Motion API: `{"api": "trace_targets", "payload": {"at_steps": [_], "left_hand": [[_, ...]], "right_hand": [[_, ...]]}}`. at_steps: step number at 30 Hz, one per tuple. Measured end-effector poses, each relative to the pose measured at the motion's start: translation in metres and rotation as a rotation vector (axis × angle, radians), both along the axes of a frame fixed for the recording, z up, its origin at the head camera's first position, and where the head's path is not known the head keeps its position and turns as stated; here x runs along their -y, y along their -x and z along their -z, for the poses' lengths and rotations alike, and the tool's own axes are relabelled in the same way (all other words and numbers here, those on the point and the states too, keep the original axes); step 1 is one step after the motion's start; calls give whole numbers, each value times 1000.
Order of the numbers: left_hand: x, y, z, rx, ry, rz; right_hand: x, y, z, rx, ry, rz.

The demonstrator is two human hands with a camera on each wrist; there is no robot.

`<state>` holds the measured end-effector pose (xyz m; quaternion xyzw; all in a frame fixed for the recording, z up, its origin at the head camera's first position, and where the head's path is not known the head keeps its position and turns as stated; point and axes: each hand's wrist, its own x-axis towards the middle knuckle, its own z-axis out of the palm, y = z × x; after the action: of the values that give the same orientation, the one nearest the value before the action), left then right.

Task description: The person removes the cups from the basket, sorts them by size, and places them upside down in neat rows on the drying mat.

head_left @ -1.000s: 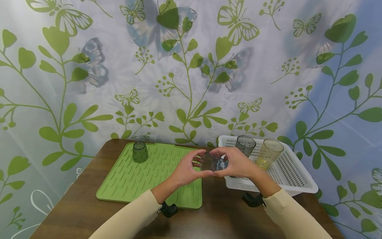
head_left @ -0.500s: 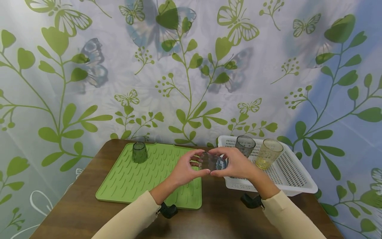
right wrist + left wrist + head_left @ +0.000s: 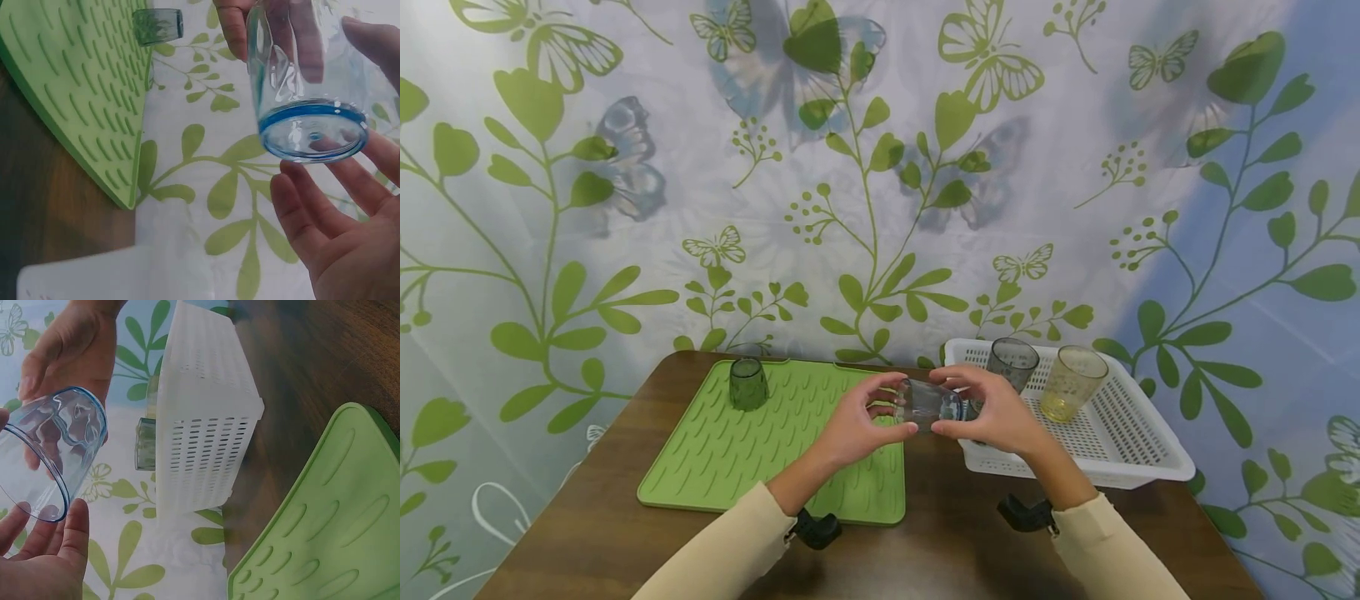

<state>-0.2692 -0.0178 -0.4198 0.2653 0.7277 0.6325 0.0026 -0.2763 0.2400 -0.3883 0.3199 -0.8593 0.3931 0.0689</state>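
A clear, blue-tinted drinking glass (image 3: 927, 403) lies sideways in the air between both hands, above the gap between mat and basket. My left hand (image 3: 859, 421) holds its rim end, with fingertips on the rim in the left wrist view. My right hand (image 3: 994, 414) holds the base end, its fingers spread around the thick blue base (image 3: 312, 134) in the right wrist view. A green glass (image 3: 748, 385) stands mouth down on the green ridged mat (image 3: 775, 450) at left. A grey glass (image 3: 1012, 364) and a yellowish glass (image 3: 1073, 385) stand in the white basket (image 3: 1138, 421).
The mat and basket sit on a brown wooden table (image 3: 940, 533). Close behind it hangs a curtain (image 3: 880, 183) printed with leaves and butterflies. The right forearm passes in front of the basket's near side.
The thumbs have drawn apart, and more of the glass's side shows between the hands. The glass looks slightly turned. The view has shifted a little; the other glasses stay put.
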Motion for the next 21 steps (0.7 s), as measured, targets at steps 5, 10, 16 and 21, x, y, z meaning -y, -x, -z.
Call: {"api": "trace_targets", "payload": {"at_steps": [5, 10, 16, 21], "left_hand": [[5, -2, 1, 6, -36, 34], [9, -3, 4, -10, -54, 59], [14, -5, 8, -20, -94, 96], [17, -8, 11, -30, -115, 117]], "right_hand": [[2, -3, 11, 81, 131, 6], [5, -5, 23, 145, 277, -40], [11, -11, 34, 234, 419, -97], [16, -17, 39, 284, 474, -107]]}}
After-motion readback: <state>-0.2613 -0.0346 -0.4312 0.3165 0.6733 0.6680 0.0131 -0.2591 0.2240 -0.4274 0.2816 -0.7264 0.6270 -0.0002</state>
